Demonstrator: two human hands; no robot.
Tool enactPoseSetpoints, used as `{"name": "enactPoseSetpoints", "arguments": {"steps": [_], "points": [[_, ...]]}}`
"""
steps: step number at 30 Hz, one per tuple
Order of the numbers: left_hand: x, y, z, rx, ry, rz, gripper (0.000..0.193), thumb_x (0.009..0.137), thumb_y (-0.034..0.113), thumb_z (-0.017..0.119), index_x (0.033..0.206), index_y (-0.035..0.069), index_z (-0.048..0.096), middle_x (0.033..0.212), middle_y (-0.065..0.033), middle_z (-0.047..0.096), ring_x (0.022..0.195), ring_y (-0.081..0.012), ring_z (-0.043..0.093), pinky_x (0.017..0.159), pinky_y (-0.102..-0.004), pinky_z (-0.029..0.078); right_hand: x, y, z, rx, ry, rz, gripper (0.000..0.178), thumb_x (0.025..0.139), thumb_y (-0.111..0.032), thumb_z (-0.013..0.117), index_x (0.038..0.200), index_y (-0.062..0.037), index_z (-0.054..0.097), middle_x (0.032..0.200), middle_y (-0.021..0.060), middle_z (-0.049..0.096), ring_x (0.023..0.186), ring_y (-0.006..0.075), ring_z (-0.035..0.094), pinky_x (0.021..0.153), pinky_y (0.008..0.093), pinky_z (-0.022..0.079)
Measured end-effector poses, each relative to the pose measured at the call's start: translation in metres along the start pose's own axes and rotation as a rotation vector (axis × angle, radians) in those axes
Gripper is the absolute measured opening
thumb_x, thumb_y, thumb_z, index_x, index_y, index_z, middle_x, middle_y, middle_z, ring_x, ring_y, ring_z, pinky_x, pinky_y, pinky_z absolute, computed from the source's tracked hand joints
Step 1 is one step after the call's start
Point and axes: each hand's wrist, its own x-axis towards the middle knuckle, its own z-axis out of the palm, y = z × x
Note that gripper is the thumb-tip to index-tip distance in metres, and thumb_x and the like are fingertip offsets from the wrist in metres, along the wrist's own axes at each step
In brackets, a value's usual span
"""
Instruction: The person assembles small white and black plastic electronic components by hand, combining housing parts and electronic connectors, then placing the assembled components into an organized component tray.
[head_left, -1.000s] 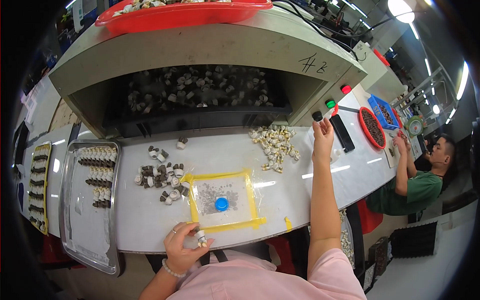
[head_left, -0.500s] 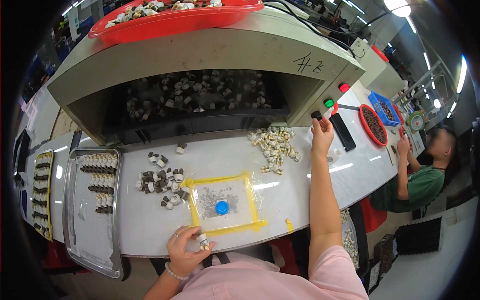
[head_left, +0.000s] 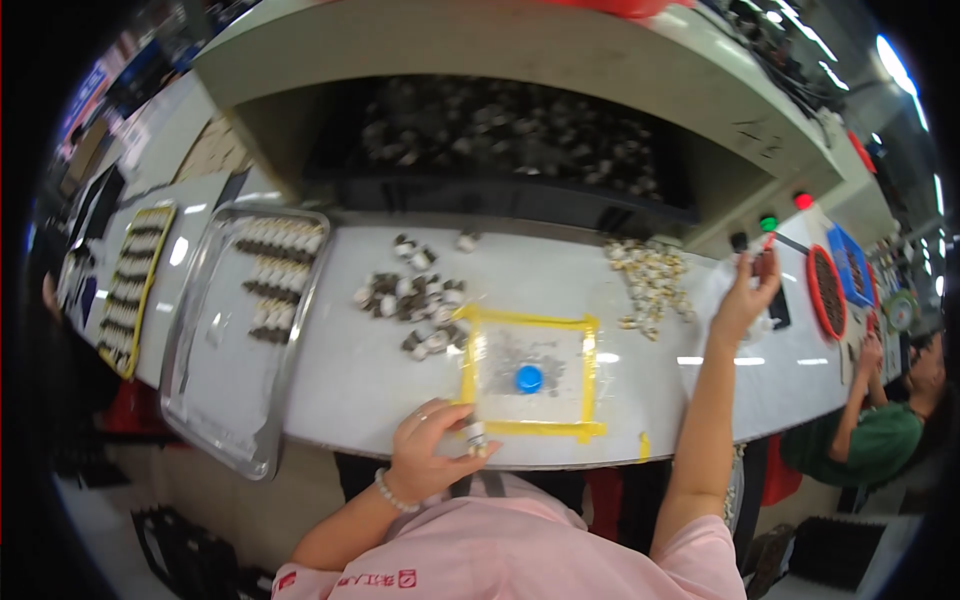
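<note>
My left hand [head_left: 432,450] is at the table's front edge, pinching a small white-and-dark cylindrical part [head_left: 476,432] between fingers and thumb. Just beyond it lies a taped sheet [head_left: 565,405] with yellow borders, grey smudges and a round blue cap [head_left: 529,379]. My right arm stretches far out. The right hand [head_left: 748,292] is raised near the black knob [head_left: 739,242] and green button [head_left: 768,223] of a cabinet. A small red tip [head_left: 769,241] shows by its fingers; blur hides whether they grip anything. A pile of white-and-dark parts [head_left: 412,297] lies beyond the sheet's left side.
A metal tray [head_left: 205,340] with rows of parts and a yellow-rimmed tray [head_left: 130,285] stand left. The pale cabinet [head_left: 540,35] holds many parts in its opening. White-and-gold pieces [head_left: 648,282] lie before it. Right are a red basin [head_left: 828,292], blue bin [head_left: 850,263] and a person in green [head_left: 850,445].
The whole view has swung, so the scene sits further right. My right fingers have shifted slightly right, off the knob. My left hand still pinches the cylindrical part.
</note>
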Motion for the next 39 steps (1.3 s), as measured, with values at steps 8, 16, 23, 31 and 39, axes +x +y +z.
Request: {"name": "enactPoseSetpoints", "arguments": {"steps": [8,16,23,31,39], "points": [[-0.002,-0.002,0.003,-0.028,0.06,0.061,0.047,0.061,0.007,0.085,0.1,-0.004,0.059,0.082,-0.0123,0.063,0.066,-0.0173,0.06,0.058,-0.0248,0.053,-0.073,-0.106,0.057,0.217,-0.394,-0.355,0.04,0.085,0.002,0.059,0.124,-0.0014,0.047,0.128,0.0126,0.044,0.12,0.0221,0.044,0.102,0.034,0.033],[-0.003,-0.001,0.002,0.003,0.08,0.087,0.048,0.061,0.007,0.085,0.1,-0.003,0.06,0.081,-0.0116,0.063,0.065,-0.0175,0.059,0.057,-0.025,0.052,-0.081,-0.077,0.048,0.121,-0.456,-0.316,0.037,0.086,0.0,0.059,0.122,-0.0014,0.048,0.126,0.0129,0.046,0.119,0.022,0.045,0.1,0.0322,0.035],[-0.003,0.0,0.002,0.049,0.07,0.103,0.048,0.06,0.009,0.086,0.098,-0.003,0.06,0.081,-0.0112,0.063,0.064,-0.0175,0.059,0.056,-0.0249,0.051,-0.077,-0.074,0.047,0.115,-0.44,-0.306,0.035,0.087,-0.003,0.059,0.121,-0.0014,0.05,0.126,0.0125,0.048,0.117,0.0215,0.046,0.099,0.0313,0.037],[-0.005,0.0,0.007,0.08,0.087,0.109,0.049,0.06,0.009,0.086,0.099,-0.003,0.06,0.082,-0.0115,0.063,0.065,-0.0179,0.059,0.055,-0.025,0.052,-0.081,-0.073,0.046,0.149,-0.519,-0.262,0.033,0.088,-0.004,0.059,0.12,-0.0019,0.051,0.125,0.0124,0.048,0.118,0.022,0.046,0.101,0.032,0.036],[-0.003,0.001,0.006,0.092,0.084,0.115,0.049,0.059,0.009,0.086,0.099,-0.003,0.059,0.083,-0.0117,0.063,0.064,-0.018,0.059,0.055,-0.0253,0.052,-0.081,-0.073,0.046,0.148,-0.528,-0.259,0.033,0.088,-0.005,0.059,0.12,-0.002,0.051,0.124,0.0119,0.048,0.117,0.0215,0.046,0.101,0.0315,0.036]]}}
